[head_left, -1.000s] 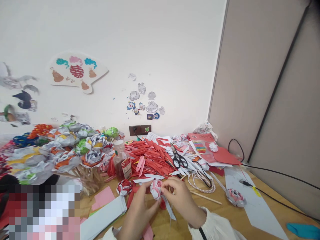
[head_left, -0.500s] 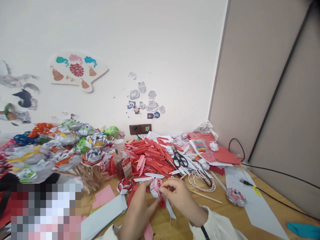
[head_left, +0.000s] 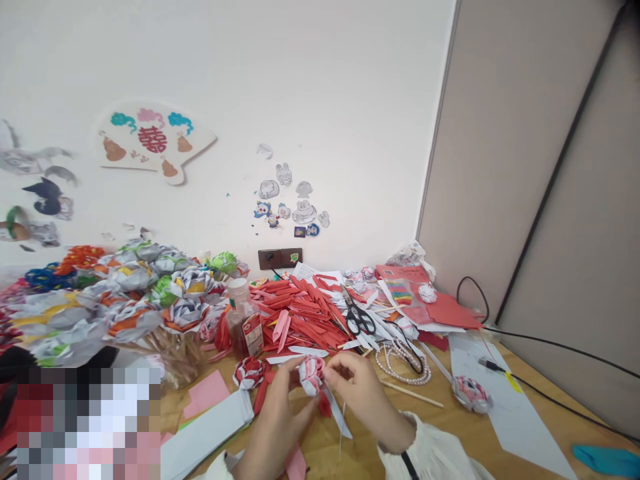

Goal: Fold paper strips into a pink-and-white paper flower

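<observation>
A pink-and-white folded paper flower (head_left: 312, 376) is held between both hands above the wooden table. My left hand (head_left: 285, 407) wraps round its left side and underside, thumb below. My right hand (head_left: 353, 383) pinches at the flower's right edge with thumb and forefinger. Beneath the flower a white paper strip (head_left: 339, 413) slants down, with a thin string or stick hanging beside it. Left of my left hand sits a red-and-white paper flower (head_left: 250, 372). Behind the hands lies a heap of folded red paper strips (head_left: 295, 310).
Black-handled scissors (head_left: 360, 320) lie on the paper heap, near a pearl string (head_left: 405, 365). A glass bottle (head_left: 241, 320) stands left. Several finished paper flowers (head_left: 135, 280) crowd the left side. A stack of white paper (head_left: 213, 433), a stick (head_left: 413, 395) and a cable (head_left: 545, 393) lie nearby.
The flower has turned slightly between my hands, and its pink petals show at a different angle. My right fingers have shifted a little along its right edge.
</observation>
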`<action>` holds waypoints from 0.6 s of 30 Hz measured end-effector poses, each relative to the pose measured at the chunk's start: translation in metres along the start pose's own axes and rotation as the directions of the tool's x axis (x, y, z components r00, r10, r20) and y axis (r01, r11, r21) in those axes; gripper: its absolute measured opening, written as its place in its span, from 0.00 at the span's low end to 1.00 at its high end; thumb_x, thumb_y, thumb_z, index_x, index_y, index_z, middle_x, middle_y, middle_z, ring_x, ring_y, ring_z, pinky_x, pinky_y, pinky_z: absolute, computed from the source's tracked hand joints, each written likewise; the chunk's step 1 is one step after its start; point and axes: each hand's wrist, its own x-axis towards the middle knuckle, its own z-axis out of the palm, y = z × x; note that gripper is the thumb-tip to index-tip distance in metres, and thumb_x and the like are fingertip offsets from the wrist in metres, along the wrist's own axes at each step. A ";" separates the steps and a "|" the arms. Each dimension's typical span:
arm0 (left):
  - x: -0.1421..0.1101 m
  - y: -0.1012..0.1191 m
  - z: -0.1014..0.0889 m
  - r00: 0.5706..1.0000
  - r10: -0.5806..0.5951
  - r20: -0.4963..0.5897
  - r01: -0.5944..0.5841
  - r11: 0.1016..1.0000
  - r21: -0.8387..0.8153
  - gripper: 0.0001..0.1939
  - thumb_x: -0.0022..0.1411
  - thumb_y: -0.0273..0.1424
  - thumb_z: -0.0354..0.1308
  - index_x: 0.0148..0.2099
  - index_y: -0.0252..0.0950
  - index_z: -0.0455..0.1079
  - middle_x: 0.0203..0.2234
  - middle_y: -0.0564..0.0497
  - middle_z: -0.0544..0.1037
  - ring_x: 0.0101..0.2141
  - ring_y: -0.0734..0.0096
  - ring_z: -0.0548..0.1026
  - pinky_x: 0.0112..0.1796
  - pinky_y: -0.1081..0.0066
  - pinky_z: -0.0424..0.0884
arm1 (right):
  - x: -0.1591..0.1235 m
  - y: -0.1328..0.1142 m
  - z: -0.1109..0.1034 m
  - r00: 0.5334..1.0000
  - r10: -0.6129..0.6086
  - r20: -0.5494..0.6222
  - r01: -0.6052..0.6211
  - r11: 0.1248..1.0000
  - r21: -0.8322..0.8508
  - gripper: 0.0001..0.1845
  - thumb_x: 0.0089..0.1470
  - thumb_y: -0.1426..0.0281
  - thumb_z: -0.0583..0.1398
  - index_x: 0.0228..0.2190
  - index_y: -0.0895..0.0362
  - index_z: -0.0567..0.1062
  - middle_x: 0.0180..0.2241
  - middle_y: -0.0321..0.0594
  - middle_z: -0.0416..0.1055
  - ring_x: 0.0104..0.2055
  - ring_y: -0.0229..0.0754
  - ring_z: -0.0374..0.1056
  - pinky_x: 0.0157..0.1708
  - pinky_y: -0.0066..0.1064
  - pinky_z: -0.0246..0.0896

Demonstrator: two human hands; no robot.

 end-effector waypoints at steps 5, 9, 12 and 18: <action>-0.001 -0.014 0.005 0.997 -0.019 0.073 0.021 0.999 -0.030 0.29 0.52 0.21 0.53 0.56 0.40 0.55 0.50 0.44 0.68 0.45 0.63 0.73 0.42 0.63 0.73 | 0.001 0.002 -0.001 0.999 -0.008 -0.031 0.008 1.000 0.021 0.04 0.48 0.71 0.60 0.28 0.58 0.75 0.26 0.36 0.70 0.28 0.38 0.63 0.29 0.26 0.56; -0.002 -0.018 0.006 0.997 -0.002 0.075 0.005 0.999 -0.041 0.28 0.52 0.22 0.54 0.56 0.42 0.57 0.53 0.44 0.66 0.48 0.61 0.71 0.45 0.62 0.72 | 0.000 0.001 0.001 1.000 -0.008 0.000 0.008 1.000 0.000 0.03 0.46 0.74 0.61 0.26 0.58 0.76 0.25 0.35 0.69 0.28 0.37 0.63 0.29 0.26 0.55; -0.003 -0.020 0.006 0.998 -0.008 0.055 0.012 0.998 -0.068 0.32 0.52 0.25 0.56 0.59 0.41 0.54 0.57 0.43 0.62 0.54 0.57 0.66 0.50 0.59 0.68 | 0.001 0.000 0.000 1.000 -0.005 -0.005 0.005 1.000 -0.006 0.03 0.46 0.75 0.61 0.26 0.58 0.76 0.26 0.36 0.70 0.28 0.38 0.63 0.29 0.26 0.56; 0.000 -0.023 0.005 0.993 -0.066 0.096 0.083 0.978 -0.190 0.29 0.58 0.35 0.56 0.60 0.38 0.53 0.61 0.40 0.58 0.59 0.56 0.60 0.54 0.59 0.63 | 0.003 0.002 -0.004 0.998 -0.049 -0.024 0.048 0.998 -0.039 0.06 0.46 0.77 0.60 0.28 0.57 0.77 0.26 0.36 0.71 0.30 0.39 0.64 0.30 0.27 0.56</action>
